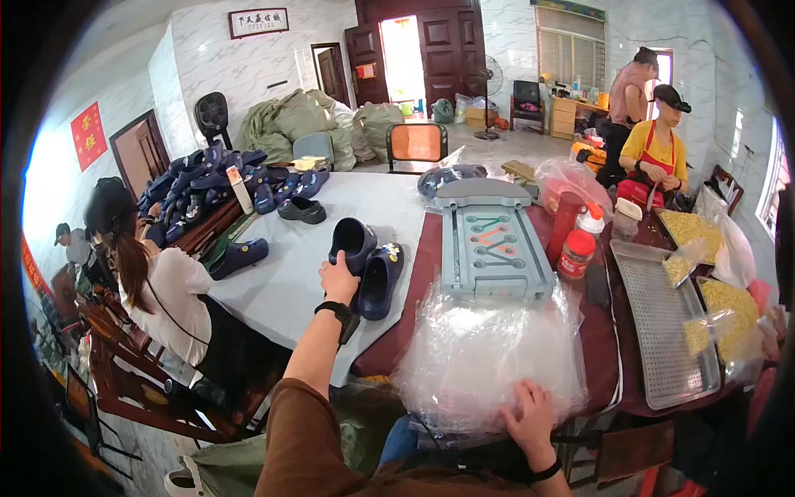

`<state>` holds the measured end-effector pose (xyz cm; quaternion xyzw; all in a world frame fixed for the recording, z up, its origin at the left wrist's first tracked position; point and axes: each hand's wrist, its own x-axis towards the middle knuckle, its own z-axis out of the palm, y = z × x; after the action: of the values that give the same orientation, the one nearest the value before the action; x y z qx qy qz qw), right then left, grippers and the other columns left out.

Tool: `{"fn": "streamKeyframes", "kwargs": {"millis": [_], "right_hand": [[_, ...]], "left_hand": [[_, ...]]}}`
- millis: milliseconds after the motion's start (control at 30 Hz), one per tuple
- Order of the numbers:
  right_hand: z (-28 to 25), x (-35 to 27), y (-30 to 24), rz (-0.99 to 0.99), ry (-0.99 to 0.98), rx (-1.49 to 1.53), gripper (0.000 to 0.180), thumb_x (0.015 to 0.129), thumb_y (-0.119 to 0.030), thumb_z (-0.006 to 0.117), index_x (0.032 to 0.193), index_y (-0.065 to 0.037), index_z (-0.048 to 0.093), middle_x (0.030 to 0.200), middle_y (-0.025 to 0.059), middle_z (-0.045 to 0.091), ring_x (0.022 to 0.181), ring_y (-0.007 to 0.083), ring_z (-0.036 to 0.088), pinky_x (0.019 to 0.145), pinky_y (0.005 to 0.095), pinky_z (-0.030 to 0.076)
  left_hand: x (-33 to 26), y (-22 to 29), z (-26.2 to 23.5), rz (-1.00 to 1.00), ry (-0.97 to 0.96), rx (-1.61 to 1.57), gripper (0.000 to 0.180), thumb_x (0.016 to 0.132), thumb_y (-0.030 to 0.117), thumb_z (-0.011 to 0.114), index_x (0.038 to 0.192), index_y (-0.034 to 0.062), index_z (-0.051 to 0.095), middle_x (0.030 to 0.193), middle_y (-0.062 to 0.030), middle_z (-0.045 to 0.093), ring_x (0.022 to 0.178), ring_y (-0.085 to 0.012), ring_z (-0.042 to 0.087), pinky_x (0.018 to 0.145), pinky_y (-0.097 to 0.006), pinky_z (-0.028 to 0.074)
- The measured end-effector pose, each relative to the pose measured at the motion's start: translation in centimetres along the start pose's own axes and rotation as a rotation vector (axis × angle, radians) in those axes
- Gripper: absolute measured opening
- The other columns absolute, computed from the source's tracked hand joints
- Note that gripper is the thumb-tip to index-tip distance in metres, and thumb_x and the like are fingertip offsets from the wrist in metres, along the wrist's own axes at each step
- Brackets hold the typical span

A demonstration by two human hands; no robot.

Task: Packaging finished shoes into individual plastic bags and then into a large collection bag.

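Toward the middle of the long table, on its white-covered left part [286, 311], stands a pair of dark navy rubber clogs side by side. The left hand [338, 282], with a black watch on its wrist, grasps the near end of the left navy clog [354, 238]; the right navy clog [378, 287], decorated with small charms, sits just beside it.

On the dark red right part [418, 331] lies a stack of clear plastic bags [476, 344] near the person. The right hand [528, 417] rests on its near right corner, fingers loosely spread and gripping nothing visible. Just beyond the bags is a grey plastic rack-like panel [494, 248] with coloured slots. To its right stand a red-lidded jar [575, 255] and, farther right, a perforated metal tray [662, 331].

At the far left, a large heap of navy clogs [186, 186] rises beside a seated person in a white top [170, 298]. One dark clog [303, 210] lies between heap and pair.
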<state>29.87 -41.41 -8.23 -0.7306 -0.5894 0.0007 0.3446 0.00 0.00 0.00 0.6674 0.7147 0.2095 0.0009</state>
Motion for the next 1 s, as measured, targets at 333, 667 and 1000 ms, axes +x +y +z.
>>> {"fn": "streamKeyframes", "kwargs": {"millis": [333,667,1000], "right_hand": [[-0.3,0.1,-0.6,0.009,0.021,0.025,0.054,0.079,-0.027,0.081,0.125,-0.004,0.064,0.132,0.0164,0.057,0.113,0.0393,0.052,0.098,0.0480,0.046],[-0.4,0.2,-0.9,-0.018,0.055,0.030,0.053,0.078,-0.024,0.081,0.124,-0.005,0.063,0.131,0.0166,0.057,0.113,0.0399,0.053,0.097,0.0477,0.047],[-0.3,0.4,-0.7,-0.022,0.041,0.019,0.055,0.078,-0.022,0.081,0.126,-0.005,0.062,0.132,0.0169,0.057,0.114,0.0394,0.053,0.097,0.0481,0.047]], "left_hand": [[-4.4,-3.0,0.7,0.150,0.214,-0.073,0.076,0.069,0.014,0.090,0.131,0.0143,0.047,0.125,-0.0258,0.051,0.117,-0.0453,0.053,0.091,-0.051,0.053],[-7.1,-5.6,1.2,0.129,0.318,-0.476,0.065,0.075,-0.004,0.077,0.130,0.0160,0.047,0.144,-0.0315,0.040,0.122,-0.0532,0.053,0.099,-0.051,0.049],[-8.5,-8.5,-3.8,0.059,0.529,-1.070,0.055,0.076,-0.012,0.073,0.121,0.0079,0.048,0.118,-0.0061,0.050,0.110,-0.0212,0.053,0.099,-0.032,0.044]]}}
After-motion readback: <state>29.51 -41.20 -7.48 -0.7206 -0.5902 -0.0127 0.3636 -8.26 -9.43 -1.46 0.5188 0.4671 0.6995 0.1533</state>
